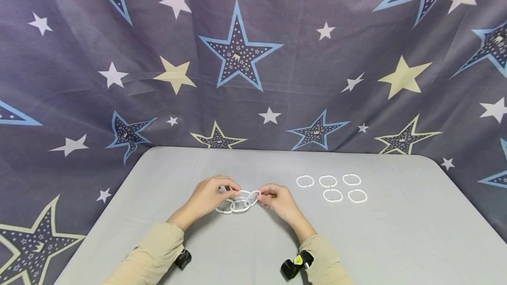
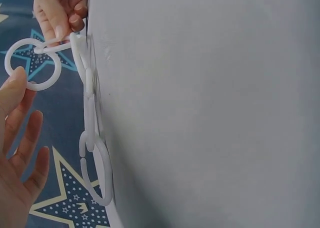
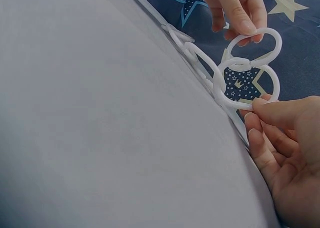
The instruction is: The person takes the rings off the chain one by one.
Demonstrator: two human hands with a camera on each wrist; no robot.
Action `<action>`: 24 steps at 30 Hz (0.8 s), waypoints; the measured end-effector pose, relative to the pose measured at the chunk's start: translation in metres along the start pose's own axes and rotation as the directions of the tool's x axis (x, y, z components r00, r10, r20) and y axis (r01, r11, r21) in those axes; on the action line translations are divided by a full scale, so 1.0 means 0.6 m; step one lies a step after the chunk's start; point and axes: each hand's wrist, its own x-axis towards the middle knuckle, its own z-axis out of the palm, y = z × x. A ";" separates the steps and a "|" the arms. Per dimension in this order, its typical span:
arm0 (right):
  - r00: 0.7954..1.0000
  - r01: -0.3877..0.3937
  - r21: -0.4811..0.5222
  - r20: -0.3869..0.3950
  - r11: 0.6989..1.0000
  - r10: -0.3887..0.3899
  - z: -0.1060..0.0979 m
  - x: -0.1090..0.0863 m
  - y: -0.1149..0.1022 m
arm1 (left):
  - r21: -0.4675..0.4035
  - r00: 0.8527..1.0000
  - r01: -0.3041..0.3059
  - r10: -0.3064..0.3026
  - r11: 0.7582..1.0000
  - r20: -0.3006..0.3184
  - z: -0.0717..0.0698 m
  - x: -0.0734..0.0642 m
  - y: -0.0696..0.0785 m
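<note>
White plastic oval chain links are joined into a short chain (image 1: 240,211) between my two hands, low over the grey table. My left hand (image 1: 214,193) pinches one end link (image 2: 58,66) between thumb and fingers. With thumb and fingertips, my right hand (image 1: 279,200) grips the neighbouring link (image 3: 276,83), which passes through the left hand's link. From the right hand's link the other joined links trail down toward the table. In the left wrist view, the lowest link (image 2: 107,173) shows a small gap in its side.
Several loose white links lie in two rows to the right of my hands, among them a back-row link (image 1: 305,187) and a front-row link (image 1: 358,202). Behind the grey table (image 1: 396,241) hangs a dark star-patterned cloth (image 1: 293,100).
</note>
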 end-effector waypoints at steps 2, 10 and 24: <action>1.000 -0.001 -0.002 -0.005 1.000 0.001 0.000 0.000 -0.001 | -0.008 1.000 0.001 -0.001 1.000 0.003 0.000 -0.001 -0.002; 1.000 -0.019 0.013 -0.002 1.000 0.019 0.001 0.001 -0.002 | 0.001 1.000 0.004 -0.004 1.000 0.003 -0.005 -0.004 -0.003; 0.999 -0.023 0.021 0.023 1.000 0.022 -0.001 -0.025 -0.067 | 0.030 0.999 -0.034 0.035 0.999 -0.016 -0.017 -0.004 -0.010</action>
